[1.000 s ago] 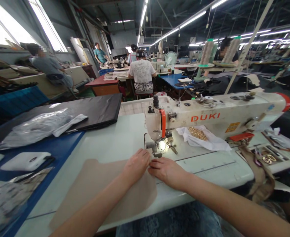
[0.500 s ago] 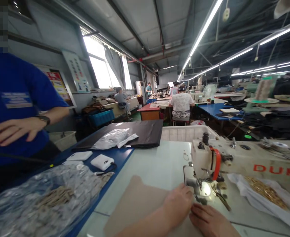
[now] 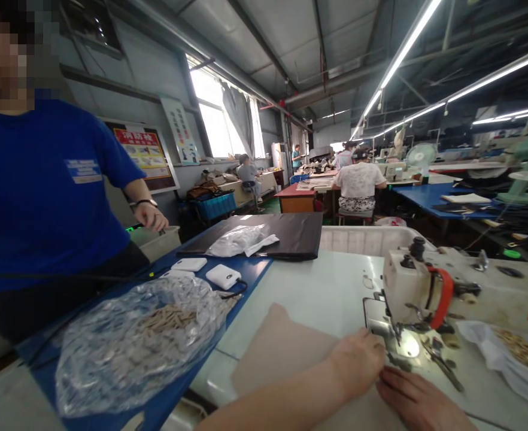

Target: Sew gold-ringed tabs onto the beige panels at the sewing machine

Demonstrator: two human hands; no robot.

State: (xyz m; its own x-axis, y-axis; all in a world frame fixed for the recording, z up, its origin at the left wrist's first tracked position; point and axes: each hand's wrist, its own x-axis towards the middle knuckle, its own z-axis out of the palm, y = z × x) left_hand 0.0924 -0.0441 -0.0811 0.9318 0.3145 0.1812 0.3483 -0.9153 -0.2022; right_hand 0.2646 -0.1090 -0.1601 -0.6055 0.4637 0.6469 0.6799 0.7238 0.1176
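**View swings left; a co-worker's hand has swung out from across the body**

The wearer's 2 hands stay at the sewing machine. Left hand has its fingers bunched closed on the edge of a brown sheet, which spreads beneath and leftward of them. Right hand curls just beside, its grip hidden. Both probably sit there to steady that edge. Gold rings in white wrapping lie right of the fingers, likely for easy reach; a clear bag lies well left of them.
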